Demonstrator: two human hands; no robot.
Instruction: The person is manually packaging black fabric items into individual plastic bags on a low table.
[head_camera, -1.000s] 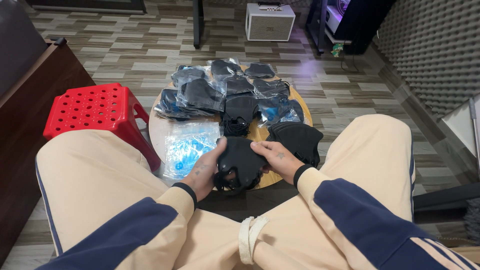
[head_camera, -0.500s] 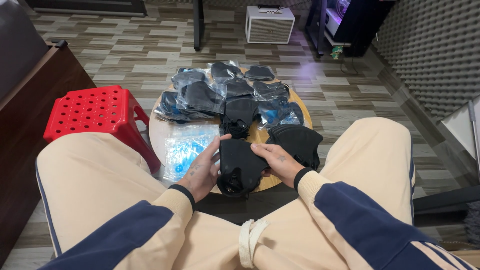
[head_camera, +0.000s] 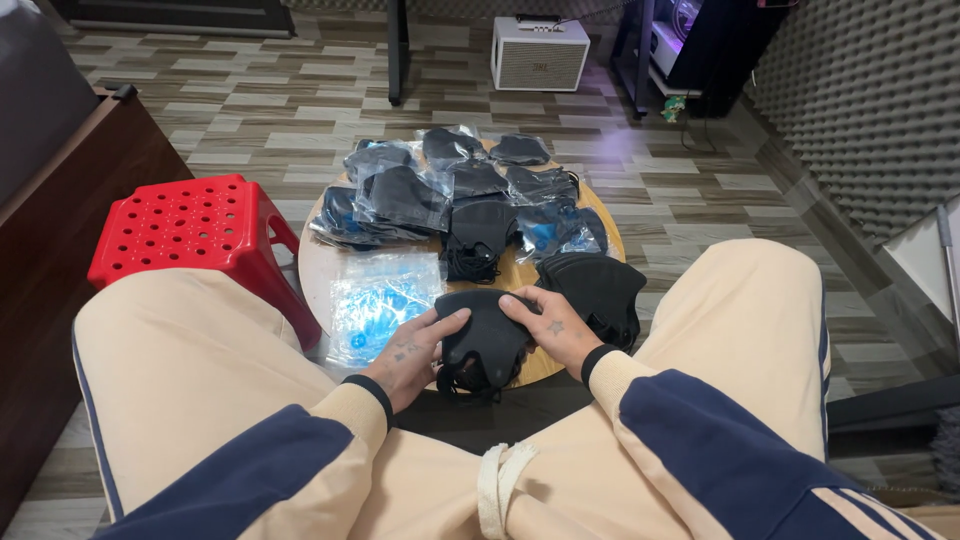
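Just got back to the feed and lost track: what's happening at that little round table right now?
A seated person holds a stack of black face masks between both hands, left hand and right hand, at the near edge of a low round wooden table. Another black mask pile lies just right of the hands. Clear bags with blue contents lie to their left. More bagged black masks cover the far side. A red plastic stool stands left of the table.

A red plastic stool (head_camera: 190, 235) stands beside the round table (head_camera: 312, 272); perhaps a speaker (head_camera: 540, 53) beyond.
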